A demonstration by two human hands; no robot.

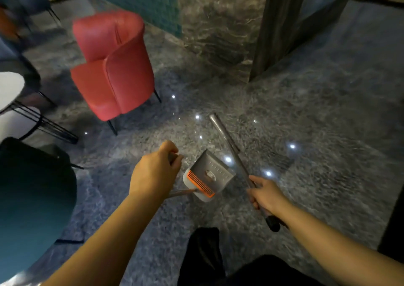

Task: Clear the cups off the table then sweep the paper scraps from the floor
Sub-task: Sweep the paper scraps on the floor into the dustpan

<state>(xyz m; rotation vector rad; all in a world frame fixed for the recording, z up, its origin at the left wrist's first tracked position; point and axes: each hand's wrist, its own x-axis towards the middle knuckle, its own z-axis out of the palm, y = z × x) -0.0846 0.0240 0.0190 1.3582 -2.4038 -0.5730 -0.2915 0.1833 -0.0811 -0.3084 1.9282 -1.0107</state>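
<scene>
The left hand (156, 170) is curled around the dustpan's handle, and the grey dustpan (208, 175) hangs from it just above the floor (306, 132), its orange comb edge at 6 o'clock and a pale crumpled paper scrap (210, 175) lying inside. The right hand (265, 195) grips a metal broom pole (231, 152) that runs from 5 o'clock up toward 11 o'clock; the broom's head cannot be made out. No loose scraps show on the floor here, only bright light spots, so the sweeping looks nearly done. To finish well, keep the pan's mouth tipped upward so the scrap stays seated, carry it level, and keep the pole away from the red chair (113, 67) at 10 o'clock. The white surface (8, 89) sits at 9 o'clock; no cups are visible on the part shown.
</scene>
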